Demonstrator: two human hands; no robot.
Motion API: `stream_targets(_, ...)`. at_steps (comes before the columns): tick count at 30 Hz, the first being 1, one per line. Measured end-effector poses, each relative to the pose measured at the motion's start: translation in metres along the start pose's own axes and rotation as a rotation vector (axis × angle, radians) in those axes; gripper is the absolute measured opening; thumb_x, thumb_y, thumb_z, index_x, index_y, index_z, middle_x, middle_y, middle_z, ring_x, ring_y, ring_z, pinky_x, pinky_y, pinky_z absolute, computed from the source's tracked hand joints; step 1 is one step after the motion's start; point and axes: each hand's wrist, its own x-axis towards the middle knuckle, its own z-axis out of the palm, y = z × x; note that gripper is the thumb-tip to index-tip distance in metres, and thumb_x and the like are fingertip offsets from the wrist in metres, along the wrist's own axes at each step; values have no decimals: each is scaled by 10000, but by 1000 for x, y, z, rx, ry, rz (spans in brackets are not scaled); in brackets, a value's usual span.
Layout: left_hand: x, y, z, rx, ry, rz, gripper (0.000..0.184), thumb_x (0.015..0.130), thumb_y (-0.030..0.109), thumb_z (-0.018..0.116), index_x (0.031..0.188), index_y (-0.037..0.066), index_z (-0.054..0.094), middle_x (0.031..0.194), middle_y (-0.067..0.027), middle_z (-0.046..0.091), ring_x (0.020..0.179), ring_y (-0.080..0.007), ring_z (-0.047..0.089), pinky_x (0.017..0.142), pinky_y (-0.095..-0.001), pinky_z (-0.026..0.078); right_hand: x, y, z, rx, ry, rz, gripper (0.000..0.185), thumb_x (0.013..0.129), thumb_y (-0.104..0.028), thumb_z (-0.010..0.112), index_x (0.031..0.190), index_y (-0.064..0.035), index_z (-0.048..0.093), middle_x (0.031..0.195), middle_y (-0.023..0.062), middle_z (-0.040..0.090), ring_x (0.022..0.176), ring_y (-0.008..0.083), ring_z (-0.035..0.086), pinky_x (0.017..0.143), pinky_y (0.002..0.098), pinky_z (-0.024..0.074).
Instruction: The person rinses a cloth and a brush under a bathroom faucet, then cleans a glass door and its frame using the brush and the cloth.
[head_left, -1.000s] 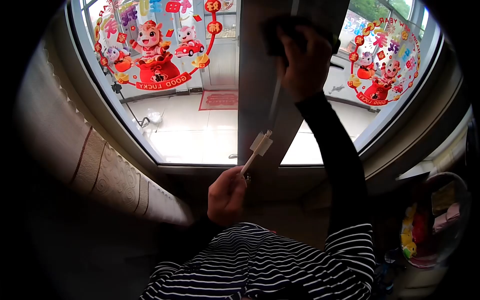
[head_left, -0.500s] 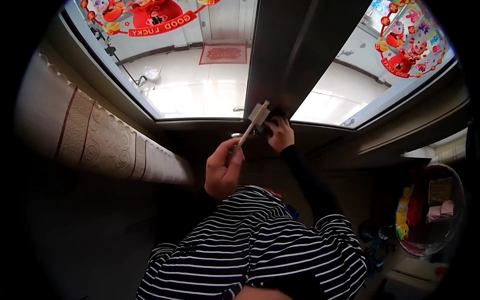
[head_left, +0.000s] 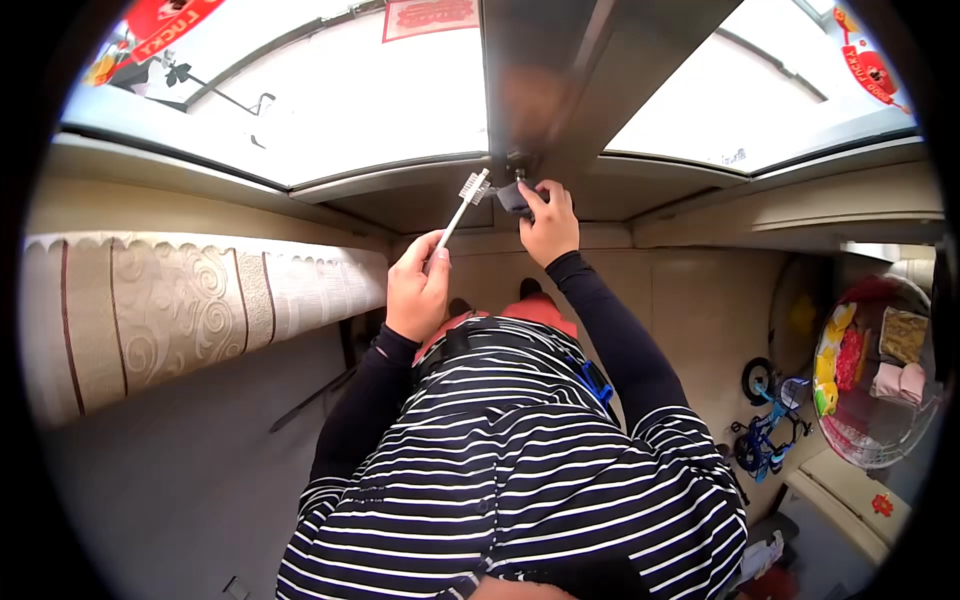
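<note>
My left hand (head_left: 418, 285) is closed round the slim white handle of a small brush (head_left: 461, 218). The brush tilts up and to the right, its bristled head (head_left: 474, 189) close to the edge of a dark door frame (head_left: 560, 120). My right hand (head_left: 550, 225) grips a dark grey piece, probably a cloth (head_left: 513, 198), just right of the bristles. Right above this grey piece is a small metal fitting (head_left: 519, 174) on the door. Part of the grey piece is hidden behind my fingers.
Glass panes (head_left: 380, 110) with red stickers flank the frame. A patterned curtain or cover (head_left: 200, 300) lies to the left. On the right are a blue child's bicycle (head_left: 768, 425) and a round basket (head_left: 868, 455) holding cloths and toys.
The view has tipped downward and brightened. The brush has moved left, away from the frame's middle. My right hand now shows the grey piece clearly; before, it was in shadow.
</note>
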Motion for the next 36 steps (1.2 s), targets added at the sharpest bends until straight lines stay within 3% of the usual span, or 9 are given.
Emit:
stream_targets(7,17,-4,0,15,-43,-24,258,1025,97,595,1241,-39,632,841,14,612,737,-45,523,657,-217,446,30,-7,34,-337,64,-243,422,769,-107,673,1188,-54,683,1161,91,598,1041,305,582,746,380,579)
stream_targets(14,8,-28,-15,-59,10,-99,242,1009,92,594,1211,-29,648,822,-3,630,726,-57,542,651,-235,459,52,12,1,-161,-104,-476,261,810,-147,620,1034,-26,679,987,53,598,938,223,597,633,333,564)
stream_targets(19,5,-30,-12,-122,-3,-129,248,1016,93,585,1220,-35,641,835,1,629,738,-54,540,657,-230,456,50,-9,31,-398,-88,-409,263,815,-145,615,1032,-5,667,962,60,595,903,222,601,595,318,556)
stream_targets(25,1,-22,-8,-114,-23,-141,257,1016,94,585,1232,-36,638,859,2,630,752,-51,538,670,-222,455,27,17,47,-42,233,97,329,785,-214,647,1063,-41,675,1025,145,672,1011,389,635,851,494,558)
stream_targets(27,-3,-22,-11,-124,0,-148,260,1016,93,585,1236,-35,637,862,2,631,755,-52,538,674,-221,455,5,58,58,3,-58,476,387,779,-172,634,1120,6,666,1031,200,688,964,434,653,888,507,542)
stream_targets(29,-6,-25,-16,-121,12,-151,264,1017,94,585,1242,-36,634,868,2,631,761,-53,539,680,-219,454,-37,99,69,60,-288,648,435,793,-152,604,1176,51,646,1061,251,694,909,426,678,901,457,544)
stream_targets(31,-11,-31,-20,-114,24,-153,269,1018,95,586,1247,-37,630,876,1,632,772,-53,542,686,-216,453,-85,131,92,577,-218,958,503,796,-132,596,1256,70,611,1162,250,696,976,372,692,887,404,540)
stream_targets(33,-17,-32,-22,-129,34,-194,272,1027,91,574,1262,-37,623,910,-3,628,809,-60,549,721,-217,456,-105,131,97,939,-69,1239,463,787,-98,611,1219,70,602,1077,178,696,952,291,663,837,371,522)
stream_targets(36,-19,-34,-22,-128,2,-253,279,1037,87,562,1283,-32,618,965,-3,622,852,-75,555,774,-225,462,-77,106,74,1314,-87,1255,259,796,-59,628,1051,-12,628,917,79,625,834,210,592,769,349,512)
